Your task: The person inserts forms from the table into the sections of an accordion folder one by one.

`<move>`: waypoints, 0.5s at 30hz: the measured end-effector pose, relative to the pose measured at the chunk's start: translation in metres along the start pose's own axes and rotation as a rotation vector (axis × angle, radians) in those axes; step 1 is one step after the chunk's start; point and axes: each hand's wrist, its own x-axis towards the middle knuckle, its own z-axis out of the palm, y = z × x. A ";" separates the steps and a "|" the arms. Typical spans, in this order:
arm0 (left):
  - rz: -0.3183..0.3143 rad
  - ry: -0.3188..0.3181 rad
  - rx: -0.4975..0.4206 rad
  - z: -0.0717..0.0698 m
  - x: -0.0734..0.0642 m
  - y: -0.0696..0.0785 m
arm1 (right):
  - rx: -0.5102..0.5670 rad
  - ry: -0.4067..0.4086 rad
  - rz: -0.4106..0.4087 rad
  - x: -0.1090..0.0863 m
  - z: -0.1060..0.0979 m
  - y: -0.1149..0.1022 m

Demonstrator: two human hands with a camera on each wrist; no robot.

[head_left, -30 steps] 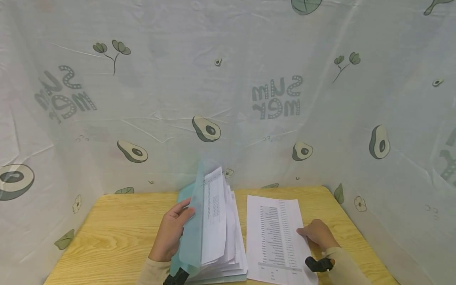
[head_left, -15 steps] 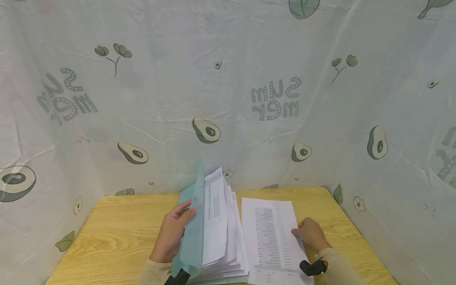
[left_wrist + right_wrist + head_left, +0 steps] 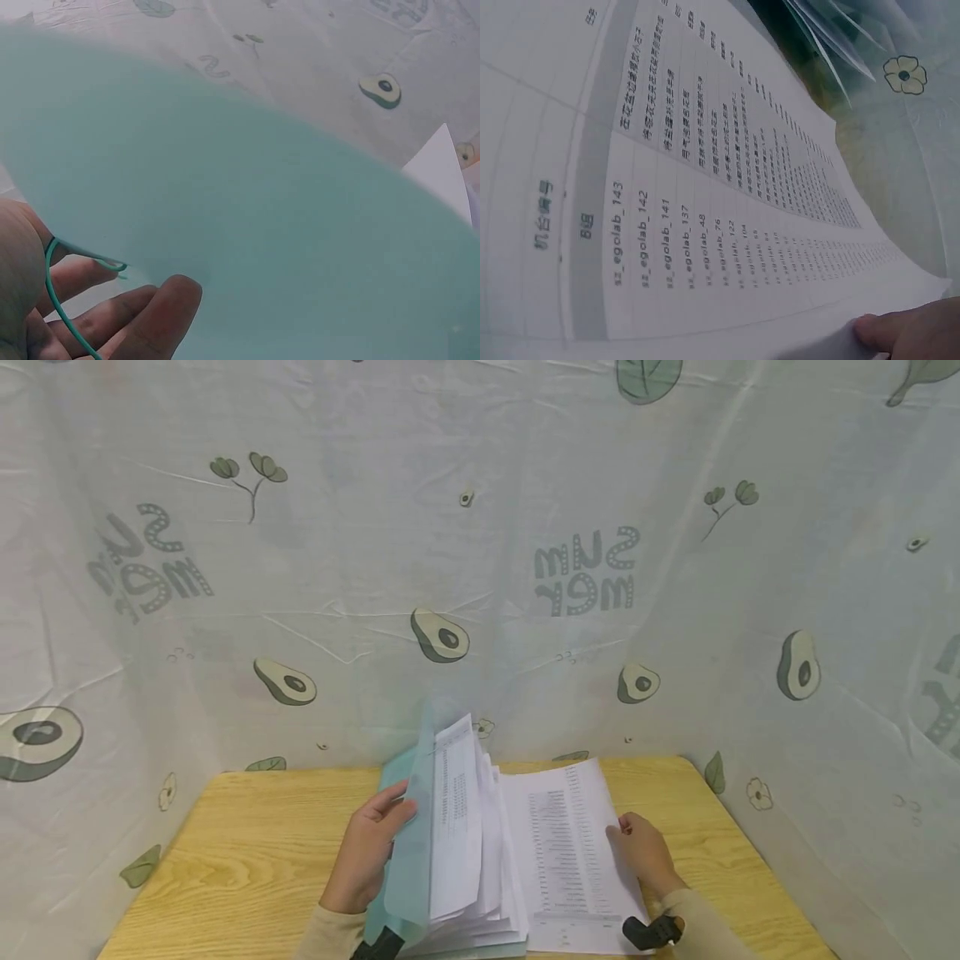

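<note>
A teal plastic folder [image 3: 408, 868] stands part-way open on the table, its front cover raised. My left hand [image 3: 365, 852] grips that cover by its left edge; in the left wrist view a thin green elastic cord [image 3: 56, 292] loops by the fingers. Inside the folder is a stack of white papers [image 3: 457, 835], fanned at the right side. Just right of it lies a printed sheet [image 3: 562, 860] with a list in columns. My right hand [image 3: 647, 852] pinches its right edge, and the sheet bows up there in the right wrist view [image 3: 705, 232].
The wooden table [image 3: 255, 852] shows bare wood to the left of the folder and a strip at the right. A pale avocado-print curtain [image 3: 510, 568] hangs close behind the table and along both sides.
The right hand has drawn the printed sheet leftward, up against the folder's papers, and its far right corner has risen. The left hand keeps its grip on the cover.
</note>
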 end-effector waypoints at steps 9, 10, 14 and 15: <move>0.009 -0.013 0.012 0.000 -0.001 0.001 | 0.020 0.105 -0.092 0.000 -0.020 0.002; 0.010 -0.011 0.015 0.000 -0.001 0.001 | 0.032 0.110 -0.085 0.000 -0.021 0.002; 0.011 -0.004 0.012 -0.001 -0.001 0.001 | 0.091 0.109 -0.058 0.000 -0.028 0.000; 0.012 -0.005 0.009 -0.001 -0.001 0.001 | 0.102 0.108 -0.051 0.000 -0.030 -0.001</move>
